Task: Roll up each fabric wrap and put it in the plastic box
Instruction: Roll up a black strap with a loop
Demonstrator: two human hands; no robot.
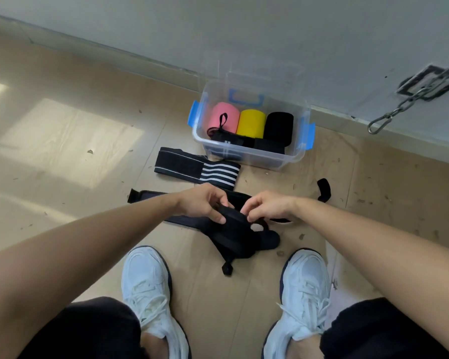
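Observation:
A clear plastic box (246, 158) with blue latches stands on the floor by the wall. Inside it sit a pink roll (230, 115), a yellow roll (251, 121), a black roll (279, 124) and a dark rolled wrap (233, 139) at the front. My left hand (205, 202) and my right hand (267, 206) both pinch the end of a black fabric wrap (235, 233), which hangs loosely between them above the floor. Another black wrap (151, 195) lies flat under my hands. A black wrap with white stripes (197, 169) lies just left of the box.
My two white sneakers (148, 288) stand on the tan wood-look floor, close below the hanging wrap. A grey wall runs behind the box, and a metal chain with a hook (412, 97) hangs on it at the right. Small debris dots the floor.

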